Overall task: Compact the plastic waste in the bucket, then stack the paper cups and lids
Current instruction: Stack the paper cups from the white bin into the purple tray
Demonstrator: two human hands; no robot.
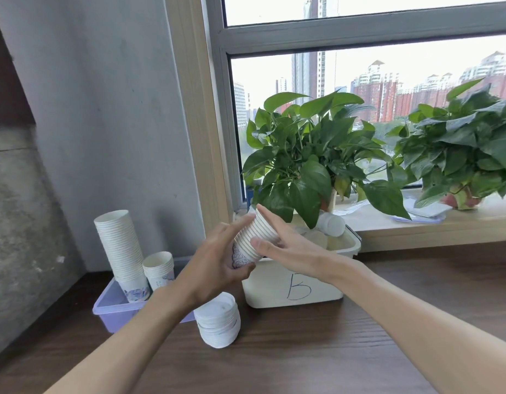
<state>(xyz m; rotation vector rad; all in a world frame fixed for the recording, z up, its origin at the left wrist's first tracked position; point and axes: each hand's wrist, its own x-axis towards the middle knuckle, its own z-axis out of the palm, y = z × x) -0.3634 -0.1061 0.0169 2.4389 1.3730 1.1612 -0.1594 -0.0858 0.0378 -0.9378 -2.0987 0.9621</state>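
Both hands hold a short stack of nested white paper cups [253,237], tilted, above the near left corner of the white bucket [277,282] marked "B". My left hand [217,260] grips its lower end, which bears a blue pattern. My right hand [286,240] lies along the stack's upper side, fingers straight and thumb under it. More white cups [330,224] lie inside the bucket. A tall cup stack [121,248] and a shorter one [158,268] stand in a lilac tray [112,311] at the left. A pile of white lids [217,322] sits on the table in front.
The dark wooden table [303,351] runs to a grey wall on the left. Behind the bucket is a window sill with two leafy pot plants [311,155] [462,149] and some papers [428,211].
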